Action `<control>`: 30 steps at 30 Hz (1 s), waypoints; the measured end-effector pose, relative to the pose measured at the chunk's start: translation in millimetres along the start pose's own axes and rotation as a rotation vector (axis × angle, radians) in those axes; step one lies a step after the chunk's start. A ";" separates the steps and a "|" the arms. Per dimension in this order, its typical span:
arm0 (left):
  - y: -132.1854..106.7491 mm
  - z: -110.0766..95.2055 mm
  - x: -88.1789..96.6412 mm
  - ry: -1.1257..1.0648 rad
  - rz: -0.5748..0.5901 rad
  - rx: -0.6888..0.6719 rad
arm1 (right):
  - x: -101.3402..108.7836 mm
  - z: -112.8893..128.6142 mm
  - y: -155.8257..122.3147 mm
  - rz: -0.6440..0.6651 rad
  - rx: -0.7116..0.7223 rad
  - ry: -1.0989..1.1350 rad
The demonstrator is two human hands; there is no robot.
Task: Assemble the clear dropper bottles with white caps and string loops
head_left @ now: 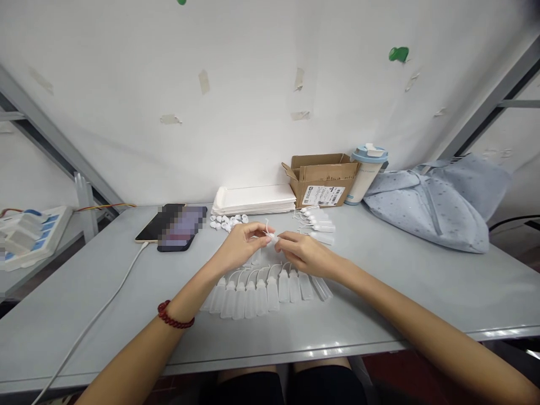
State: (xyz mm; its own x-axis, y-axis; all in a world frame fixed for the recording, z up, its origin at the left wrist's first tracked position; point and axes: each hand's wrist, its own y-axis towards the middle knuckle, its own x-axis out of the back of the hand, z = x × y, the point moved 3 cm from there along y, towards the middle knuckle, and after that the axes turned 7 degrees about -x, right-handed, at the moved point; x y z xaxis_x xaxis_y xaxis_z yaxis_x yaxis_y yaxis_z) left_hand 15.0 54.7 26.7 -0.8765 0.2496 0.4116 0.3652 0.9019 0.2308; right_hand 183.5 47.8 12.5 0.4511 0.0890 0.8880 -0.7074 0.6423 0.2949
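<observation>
My left hand (242, 244) and my right hand (307, 253) meet above the middle of the table. Both pinch a small white nozzle cap (273, 238) between thumb and fingers, and a thin curved tip sticks up by the left fingertips. What else the fingers cover I cannot make out. Below the hands lies a row of small translucent squeeze bottles (250, 301), several with thin curved spouts. Loose white caps (228, 221) are heaped behind my left hand. More translucent bottles with white tops (323, 226) lie beyond my right hand.
White flat packets (255, 198) are stacked by the wall. An open cardboard box (323, 180) and a blue-lidded cup (366, 174) stand to their right, near a pale blue cloth bag (430, 205). Two phones (183, 228) and a white cable (105, 304) lie at left.
</observation>
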 end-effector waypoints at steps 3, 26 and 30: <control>-0.6 -0.5 -0.4 0.021 0.014 -0.029 | 1.0 0.7 0.1 -0.006 -0.008 0.040; -0.7 -0.5 -0.3 -0.113 0.040 0.013 | 6.7 -0.8 2.8 0.050 -0.354 0.973; -0.9 -3.7 -1.4 -0.085 0.076 -0.014 | 7.4 0.4 2.9 0.064 -0.369 1.001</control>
State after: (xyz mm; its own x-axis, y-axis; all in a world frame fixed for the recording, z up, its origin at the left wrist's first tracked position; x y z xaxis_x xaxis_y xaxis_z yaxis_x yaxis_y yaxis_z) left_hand 17.1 52.2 29.1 -0.8695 0.3465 0.3520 0.4352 0.8744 0.2145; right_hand 184.5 50.0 20.0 0.7794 0.6072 0.1545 -0.6126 0.7903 -0.0157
